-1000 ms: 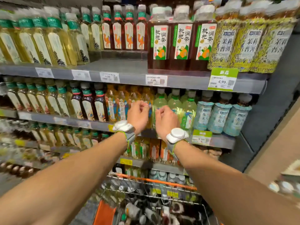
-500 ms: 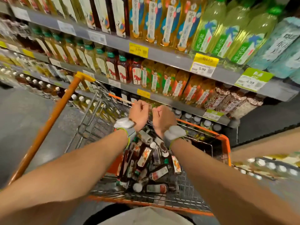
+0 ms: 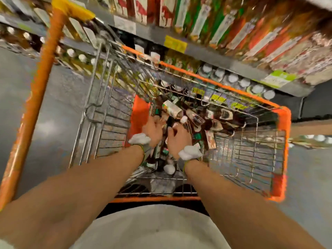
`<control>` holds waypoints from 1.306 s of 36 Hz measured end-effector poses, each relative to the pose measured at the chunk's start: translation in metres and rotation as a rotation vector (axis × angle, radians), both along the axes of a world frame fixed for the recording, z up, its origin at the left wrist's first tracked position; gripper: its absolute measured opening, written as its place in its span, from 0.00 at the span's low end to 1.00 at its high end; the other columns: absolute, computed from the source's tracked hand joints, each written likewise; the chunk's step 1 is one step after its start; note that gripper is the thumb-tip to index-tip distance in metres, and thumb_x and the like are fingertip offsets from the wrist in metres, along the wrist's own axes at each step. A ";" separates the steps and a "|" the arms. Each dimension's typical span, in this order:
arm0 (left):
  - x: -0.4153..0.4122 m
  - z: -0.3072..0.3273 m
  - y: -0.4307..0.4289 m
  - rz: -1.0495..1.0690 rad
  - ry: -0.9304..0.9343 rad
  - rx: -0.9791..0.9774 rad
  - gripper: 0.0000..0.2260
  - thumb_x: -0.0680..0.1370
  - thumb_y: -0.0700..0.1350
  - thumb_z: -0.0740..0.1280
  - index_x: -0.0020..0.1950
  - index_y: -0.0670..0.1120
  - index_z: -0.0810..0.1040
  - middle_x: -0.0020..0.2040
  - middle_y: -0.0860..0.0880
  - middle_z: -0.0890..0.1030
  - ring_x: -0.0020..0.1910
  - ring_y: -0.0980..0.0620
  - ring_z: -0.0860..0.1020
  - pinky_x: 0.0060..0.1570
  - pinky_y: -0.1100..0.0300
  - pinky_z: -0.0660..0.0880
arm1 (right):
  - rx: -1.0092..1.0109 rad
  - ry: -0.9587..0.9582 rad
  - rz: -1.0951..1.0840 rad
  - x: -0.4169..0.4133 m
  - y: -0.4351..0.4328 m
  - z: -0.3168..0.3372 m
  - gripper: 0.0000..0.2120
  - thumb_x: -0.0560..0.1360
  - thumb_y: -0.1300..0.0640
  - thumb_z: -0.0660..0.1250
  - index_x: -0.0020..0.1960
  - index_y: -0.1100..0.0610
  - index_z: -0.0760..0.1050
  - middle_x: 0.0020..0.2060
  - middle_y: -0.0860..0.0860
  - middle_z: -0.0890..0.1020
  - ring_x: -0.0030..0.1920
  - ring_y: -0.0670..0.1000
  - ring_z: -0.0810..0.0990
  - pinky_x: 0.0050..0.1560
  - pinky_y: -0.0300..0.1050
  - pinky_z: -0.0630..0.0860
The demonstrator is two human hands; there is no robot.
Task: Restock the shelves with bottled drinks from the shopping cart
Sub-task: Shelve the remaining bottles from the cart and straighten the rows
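Seen from above: left hand (image 3: 154,129) and right hand (image 3: 177,138) are down among bottles (image 3: 171,108) heaped in the cart (image 3: 283,150) below the shelves (image 3: 215,59). Blur hides any grip. Best grasp one bottle's body firmly.

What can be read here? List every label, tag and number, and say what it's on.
Nothing is legible: motion blur smears the whole frame.
Labels on shelf bottles: blurred.
On the yellow shelf tag: blurred.
On the green shelf tag: blurred.
Labels on cart bottles: blurred and too small.
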State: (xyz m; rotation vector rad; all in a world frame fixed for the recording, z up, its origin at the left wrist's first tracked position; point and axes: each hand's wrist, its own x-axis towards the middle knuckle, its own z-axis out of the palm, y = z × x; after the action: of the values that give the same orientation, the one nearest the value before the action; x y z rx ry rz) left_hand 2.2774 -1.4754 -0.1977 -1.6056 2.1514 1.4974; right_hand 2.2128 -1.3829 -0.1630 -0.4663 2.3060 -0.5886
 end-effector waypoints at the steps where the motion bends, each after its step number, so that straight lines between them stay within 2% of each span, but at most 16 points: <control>1: 0.002 -0.014 0.004 0.017 -0.050 0.035 0.14 0.84 0.47 0.59 0.60 0.37 0.76 0.56 0.36 0.80 0.56 0.37 0.78 0.47 0.57 0.65 | 0.034 -0.028 -0.008 0.005 0.007 -0.010 0.14 0.84 0.48 0.57 0.52 0.58 0.73 0.39 0.54 0.77 0.37 0.56 0.75 0.33 0.47 0.65; 3: 0.001 -0.027 0.007 0.092 -0.086 0.065 0.10 0.82 0.40 0.62 0.60 0.38 0.76 0.57 0.37 0.80 0.57 0.39 0.77 0.46 0.59 0.64 | 0.051 -0.042 -0.015 0.006 0.015 -0.020 0.13 0.84 0.50 0.57 0.57 0.58 0.74 0.44 0.55 0.79 0.40 0.56 0.77 0.38 0.47 0.68; 5: 0.003 -0.042 0.012 0.147 -0.111 0.070 0.10 0.81 0.42 0.63 0.60 0.39 0.75 0.55 0.39 0.80 0.57 0.39 0.77 0.49 0.55 0.67 | 0.079 -0.044 -0.037 0.007 0.022 -0.034 0.10 0.83 0.50 0.59 0.50 0.55 0.73 0.43 0.56 0.79 0.46 0.60 0.79 0.42 0.48 0.68; 8: 0.013 -0.065 0.022 0.169 -0.152 0.066 0.16 0.80 0.46 0.67 0.64 0.41 0.72 0.59 0.40 0.78 0.60 0.39 0.75 0.58 0.50 0.71 | 0.145 -0.079 -0.058 0.012 0.036 -0.056 0.11 0.82 0.48 0.59 0.46 0.53 0.72 0.37 0.51 0.76 0.44 0.61 0.80 0.42 0.49 0.71; 12: 0.018 -0.080 0.034 0.206 -0.274 0.044 0.22 0.76 0.42 0.67 0.70 0.41 0.68 0.66 0.38 0.71 0.65 0.36 0.70 0.66 0.46 0.66 | 0.207 -0.126 -0.031 0.010 0.045 -0.071 0.11 0.83 0.47 0.59 0.48 0.53 0.71 0.35 0.50 0.74 0.45 0.61 0.78 0.41 0.47 0.68; 16: 0.016 -0.097 0.043 0.237 -0.352 0.090 0.25 0.77 0.45 0.67 0.73 0.42 0.66 0.66 0.36 0.73 0.65 0.34 0.72 0.65 0.43 0.68 | 0.227 -0.160 -0.017 0.005 0.059 -0.087 0.15 0.83 0.48 0.59 0.55 0.59 0.76 0.44 0.57 0.81 0.43 0.59 0.77 0.38 0.44 0.64; 18: 0.015 -0.108 0.049 0.241 -0.374 0.097 0.28 0.78 0.49 0.68 0.75 0.42 0.64 0.67 0.36 0.74 0.65 0.35 0.73 0.65 0.43 0.69 | 0.242 -0.175 0.000 0.000 0.066 -0.092 0.15 0.83 0.49 0.58 0.56 0.60 0.75 0.45 0.54 0.79 0.41 0.55 0.74 0.37 0.44 0.62; 21: 0.014 -0.114 0.057 0.212 -0.400 0.072 0.31 0.80 0.53 0.67 0.77 0.41 0.61 0.70 0.37 0.71 0.67 0.35 0.71 0.67 0.44 0.67 | 0.240 -0.175 0.021 -0.008 0.077 -0.101 0.16 0.83 0.48 0.58 0.57 0.61 0.74 0.49 0.57 0.81 0.48 0.60 0.78 0.40 0.45 0.64; 24: 0.013 -0.115 0.059 0.212 -0.442 0.046 0.28 0.80 0.49 0.68 0.76 0.41 0.63 0.70 0.38 0.70 0.67 0.36 0.71 0.67 0.45 0.66 | 0.264 -0.183 0.026 -0.014 0.083 -0.109 0.16 0.83 0.48 0.58 0.57 0.60 0.75 0.52 0.60 0.81 0.52 0.63 0.79 0.42 0.45 0.65; 29: 0.013 -0.118 0.050 0.170 -0.487 0.053 0.28 0.79 0.45 0.68 0.76 0.44 0.63 0.73 0.41 0.67 0.70 0.38 0.68 0.70 0.46 0.64 | 0.272 -0.215 0.021 -0.017 0.083 -0.116 0.14 0.83 0.47 0.59 0.53 0.58 0.75 0.50 0.59 0.82 0.51 0.62 0.79 0.42 0.45 0.66; 32: 0.013 -0.124 0.044 0.159 -0.523 0.057 0.27 0.77 0.49 0.69 0.75 0.48 0.67 0.73 0.43 0.67 0.70 0.39 0.68 0.69 0.45 0.66 | 0.267 -0.218 0.040 -0.012 0.082 -0.121 0.16 0.83 0.47 0.59 0.53 0.60 0.76 0.49 0.60 0.82 0.49 0.63 0.80 0.41 0.46 0.68; 34: 0.014 -0.127 0.042 0.128 -0.541 0.051 0.26 0.76 0.53 0.70 0.72 0.49 0.70 0.71 0.43 0.69 0.68 0.38 0.70 0.66 0.44 0.69 | 0.265 -0.212 0.062 -0.008 0.083 -0.125 0.16 0.83 0.47 0.58 0.52 0.60 0.76 0.47 0.60 0.82 0.47 0.62 0.79 0.40 0.46 0.67; 36: 0.015 -0.131 0.040 0.142 -0.519 0.033 0.24 0.74 0.52 0.71 0.68 0.49 0.72 0.67 0.42 0.72 0.65 0.38 0.72 0.64 0.43 0.70 | 0.285 -0.219 0.075 -0.005 0.085 -0.125 0.18 0.83 0.45 0.57 0.51 0.59 0.76 0.47 0.58 0.81 0.43 0.59 0.77 0.40 0.45 0.67; 42: 0.018 -0.139 0.038 0.171 -0.414 0.069 0.28 0.69 0.54 0.76 0.63 0.50 0.68 0.60 0.43 0.77 0.59 0.39 0.77 0.60 0.42 0.73 | 0.303 -0.262 0.094 -0.006 0.094 -0.130 0.12 0.82 0.51 0.62 0.48 0.59 0.77 0.48 0.59 0.82 0.46 0.60 0.80 0.40 0.44 0.66; 45: 0.012 -0.134 0.041 0.178 -0.374 0.082 0.29 0.70 0.51 0.78 0.64 0.47 0.67 0.57 0.45 0.80 0.54 0.43 0.79 0.58 0.46 0.75 | 0.307 -0.272 0.101 -0.006 0.099 -0.133 0.11 0.82 0.50 0.61 0.48 0.57 0.74 0.45 0.57 0.81 0.44 0.60 0.80 0.38 0.44 0.65; 47: 0.004 -0.130 0.047 0.134 -0.364 0.037 0.30 0.70 0.49 0.78 0.66 0.45 0.67 0.58 0.44 0.79 0.56 0.42 0.79 0.56 0.49 0.75 | 0.329 -0.274 0.105 -0.008 0.103 -0.132 0.12 0.83 0.50 0.60 0.51 0.58 0.73 0.43 0.55 0.80 0.43 0.60 0.79 0.38 0.44 0.65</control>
State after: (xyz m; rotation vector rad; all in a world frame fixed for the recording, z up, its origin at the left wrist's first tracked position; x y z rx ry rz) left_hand 2.2810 -1.4284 -0.3275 -1.8703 1.8417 1.1536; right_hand 2.2043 -1.2797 -0.2950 -0.3238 2.0492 -0.1991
